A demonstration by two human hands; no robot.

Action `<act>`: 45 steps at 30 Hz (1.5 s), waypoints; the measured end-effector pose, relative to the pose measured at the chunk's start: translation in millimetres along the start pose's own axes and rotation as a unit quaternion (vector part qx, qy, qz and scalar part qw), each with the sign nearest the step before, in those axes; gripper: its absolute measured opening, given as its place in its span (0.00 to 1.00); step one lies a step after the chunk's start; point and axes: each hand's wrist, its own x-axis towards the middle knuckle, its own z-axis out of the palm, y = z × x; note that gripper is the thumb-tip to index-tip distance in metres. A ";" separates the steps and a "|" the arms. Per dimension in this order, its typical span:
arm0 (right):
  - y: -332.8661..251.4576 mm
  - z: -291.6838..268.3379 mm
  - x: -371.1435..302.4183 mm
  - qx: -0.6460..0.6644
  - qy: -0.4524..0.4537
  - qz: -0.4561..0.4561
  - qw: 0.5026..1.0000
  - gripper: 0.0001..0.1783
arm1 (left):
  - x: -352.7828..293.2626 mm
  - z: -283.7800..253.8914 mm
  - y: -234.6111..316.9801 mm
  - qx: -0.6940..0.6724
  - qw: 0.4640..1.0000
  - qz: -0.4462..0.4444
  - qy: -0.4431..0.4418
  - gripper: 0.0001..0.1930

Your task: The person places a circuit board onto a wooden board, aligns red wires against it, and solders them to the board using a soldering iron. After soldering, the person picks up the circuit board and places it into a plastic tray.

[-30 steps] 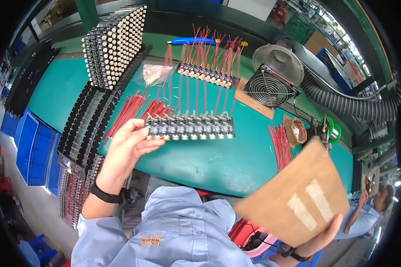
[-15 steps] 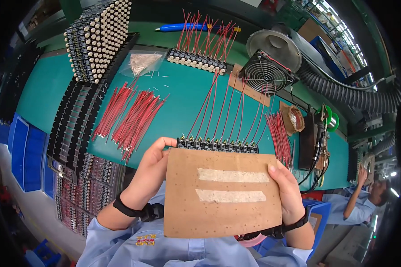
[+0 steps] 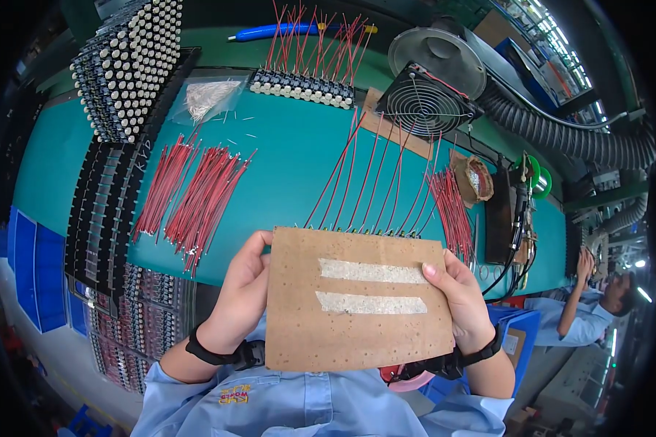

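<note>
A brown board (image 3: 357, 339), cardboard-like, with two pale strips of tape across it, is gripped between both my hands in front of my chest. My left hand (image 3: 242, 291) holds its left edge, its fingers partly behind it. Around the right edge closes my right hand (image 3: 459, 298), thumb on the face. Just past the board's far edge a thin line of a circuit board strip (image 3: 375, 232) shows, mostly hidden by the board. Several red wires (image 3: 372, 175) rise from that strip, leaning away from me.
Bundles of red wires (image 3: 200, 204) lie on the green mat (image 3: 284, 160) to the left. A wired row of parts (image 3: 302, 89) stands at the back. Stacked boards (image 3: 127, 69) rise back left. A fan (image 3: 426, 105), a hose (image 3: 568, 135) and a solder spool (image 3: 541, 182) are right. A co-worker (image 3: 598, 309) sits far right.
The brown board has risen and tilted in my hands, so it now covers most of the circuit board strip. My view has shifted slightly; both hands keep their hold.
</note>
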 end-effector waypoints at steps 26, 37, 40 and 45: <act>7.2 -7.3 6.5 0.008 0.047 -0.060 0.997 0.07 | -3.7 8.9 -1.3 0.014 1.000 0.009 0.007 0.08; 0.6 -4.9 9.2 0.005 0.052 -0.107 0.993 0.07 | -5.3 10.0 0.1 0.032 0.999 0.023 0.007 0.08; -2.1 -0.2 10.9 0.004 0.061 -0.109 0.992 0.07 | -4.4 11.5 1.2 0.036 0.999 0.028 0.013 0.08; -7.2 -1.4 12.0 -0.002 0.053 -0.109 0.993 0.08 | -6.4 9.8 -1.7 0.028 0.998 0.051 -0.001 0.09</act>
